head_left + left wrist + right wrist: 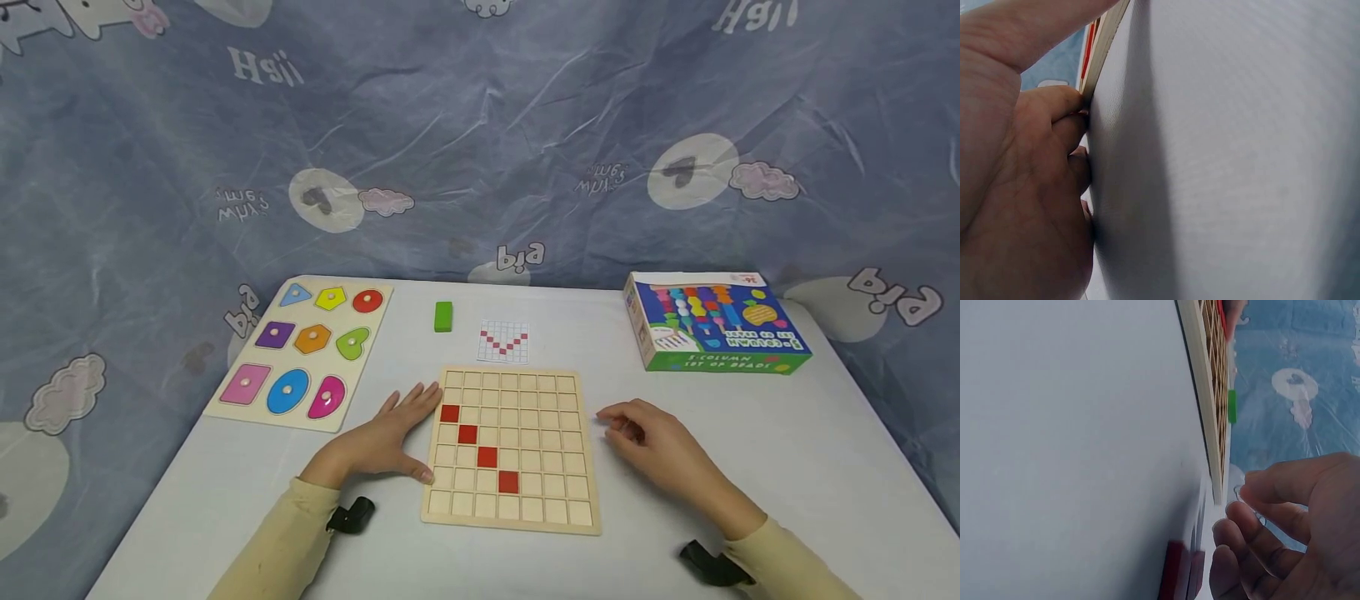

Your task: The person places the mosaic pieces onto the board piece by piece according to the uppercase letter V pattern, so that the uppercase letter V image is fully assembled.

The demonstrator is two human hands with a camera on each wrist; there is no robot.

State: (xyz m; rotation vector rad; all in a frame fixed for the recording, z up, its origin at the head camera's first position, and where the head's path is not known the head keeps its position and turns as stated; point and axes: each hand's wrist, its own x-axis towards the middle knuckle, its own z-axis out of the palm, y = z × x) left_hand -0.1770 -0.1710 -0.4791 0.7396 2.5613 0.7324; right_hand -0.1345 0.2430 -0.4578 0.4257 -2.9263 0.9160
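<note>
A wooden grid board [527, 418] lies on the white table in front of me. Four would-be diagonal steps are several red square tiles [487, 457], running down from the upper left. My left hand [378, 442] rests along the board's left side, fingertips at the upper edge and thumb lower down at the rim. To the right of the board, my right hand [660, 446] hovers close by with loosely bent fingers, and nothing shows between them in the right wrist view. Red pieces [1175, 572] lie on the table beside that hand in the right wrist view; the head view hides them.
A small card [502, 342] with a red V pattern lies behind the board, beside a green block [443, 317]. At the left is a shape puzzle [337, 318] with knobbed pieces. A bead-set box [712, 325] stands at the back right, before a blue patterned cloth [480, 167].
</note>
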